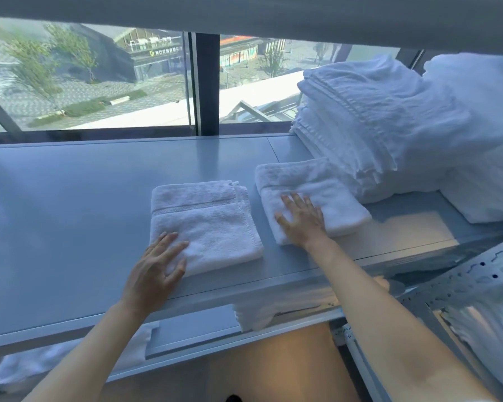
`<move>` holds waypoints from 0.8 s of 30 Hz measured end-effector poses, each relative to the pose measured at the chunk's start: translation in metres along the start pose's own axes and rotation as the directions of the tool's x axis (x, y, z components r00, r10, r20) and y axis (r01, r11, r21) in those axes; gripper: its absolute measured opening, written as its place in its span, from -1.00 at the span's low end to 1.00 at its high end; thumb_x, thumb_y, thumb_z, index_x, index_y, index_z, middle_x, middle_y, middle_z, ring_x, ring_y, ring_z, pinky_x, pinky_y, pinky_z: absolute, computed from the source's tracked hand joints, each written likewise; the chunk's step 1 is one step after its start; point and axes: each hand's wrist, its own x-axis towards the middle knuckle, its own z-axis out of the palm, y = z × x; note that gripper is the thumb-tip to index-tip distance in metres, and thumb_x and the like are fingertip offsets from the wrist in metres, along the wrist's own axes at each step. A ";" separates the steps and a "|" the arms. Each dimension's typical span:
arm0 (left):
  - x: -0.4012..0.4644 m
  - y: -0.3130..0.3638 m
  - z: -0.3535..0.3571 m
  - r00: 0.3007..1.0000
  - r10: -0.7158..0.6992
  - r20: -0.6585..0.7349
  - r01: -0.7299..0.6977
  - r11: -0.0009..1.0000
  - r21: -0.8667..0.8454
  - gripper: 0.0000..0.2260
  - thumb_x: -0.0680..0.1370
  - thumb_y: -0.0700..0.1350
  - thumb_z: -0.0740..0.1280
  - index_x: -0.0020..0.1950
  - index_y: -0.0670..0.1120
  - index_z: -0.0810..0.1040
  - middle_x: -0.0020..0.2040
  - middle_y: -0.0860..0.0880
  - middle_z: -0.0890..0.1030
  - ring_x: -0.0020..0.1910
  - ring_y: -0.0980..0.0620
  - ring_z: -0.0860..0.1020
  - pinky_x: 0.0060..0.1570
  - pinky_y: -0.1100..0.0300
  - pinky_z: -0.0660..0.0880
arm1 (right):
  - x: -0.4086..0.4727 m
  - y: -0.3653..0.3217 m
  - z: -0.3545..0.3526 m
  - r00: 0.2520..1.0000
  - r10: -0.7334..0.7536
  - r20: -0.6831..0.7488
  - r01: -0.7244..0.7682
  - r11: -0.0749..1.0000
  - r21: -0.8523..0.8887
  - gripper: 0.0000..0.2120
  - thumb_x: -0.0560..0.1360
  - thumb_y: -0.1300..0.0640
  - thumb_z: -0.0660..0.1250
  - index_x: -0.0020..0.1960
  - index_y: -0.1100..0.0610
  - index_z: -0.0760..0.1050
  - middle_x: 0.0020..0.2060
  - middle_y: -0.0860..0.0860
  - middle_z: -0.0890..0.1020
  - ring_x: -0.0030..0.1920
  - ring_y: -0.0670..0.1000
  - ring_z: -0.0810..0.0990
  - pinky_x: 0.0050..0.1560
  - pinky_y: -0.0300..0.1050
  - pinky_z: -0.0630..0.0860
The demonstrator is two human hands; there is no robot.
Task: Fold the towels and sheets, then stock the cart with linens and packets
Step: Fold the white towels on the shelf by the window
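Note:
Two folded white towels lie side by side on the grey counter (70,213) under the window. My left hand (157,265) rests flat with straight fingers on the near left corner of the left towel (209,221). My right hand (302,219) presses flat on the near part of the right towel (325,195), fingers spread. Neither hand curls round the cloth.
A tall stack of white linens (375,120) and a heap of white sheets (482,134) fill the counter's right end. More white cloth (262,311) hangs on a shelf below the counter edge. A perforated metal cart frame (471,277) stands at right. The window is behind.

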 end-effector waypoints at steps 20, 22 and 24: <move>-0.125 -0.144 -0.149 0.996 -0.071 -0.062 0.069 0.997 -0.031 -0.59 0.59 0.17 0.23 0.41 0.15 0.56 0.55 0.18 0.37 0.60 0.22 0.19 0.42 0.08 0.38 | -0.097 -0.240 0.074 0.993 -0.116 -0.009 0.116 0.993 0.025 -0.35 0.61 -0.28 0.12 0.64 -0.14 0.12 0.65 -0.07 0.10 0.65 0.11 0.01 0.59 0.24 -0.01; -0.139 -0.158 -0.163 0.994 -0.079 -0.077 0.077 0.997 -0.027 -0.60 0.59 0.15 0.24 0.41 0.15 0.56 0.54 0.19 0.38 0.60 0.21 0.20 0.42 0.08 0.37 | -0.109 -0.263 0.074 0.991 -0.120 -0.058 0.122 0.992 0.029 -0.38 0.60 -0.20 0.19 0.61 -0.04 0.23 0.62 0.02 0.22 0.61 0.17 0.14 0.54 0.23 0.12; -0.153 -0.173 -0.179 0.992 -0.088 -0.087 0.085 0.996 -0.031 -0.60 0.58 0.15 0.24 0.39 0.14 0.58 0.53 0.19 0.39 0.59 0.20 0.21 0.43 0.08 0.34 | -0.126 -0.293 0.076 0.953 -0.244 -0.179 0.254 0.967 0.031 -0.48 0.57 -0.04 0.28 0.48 0.12 0.42 0.45 0.14 0.45 0.45 0.24 0.40 0.38 0.16 0.35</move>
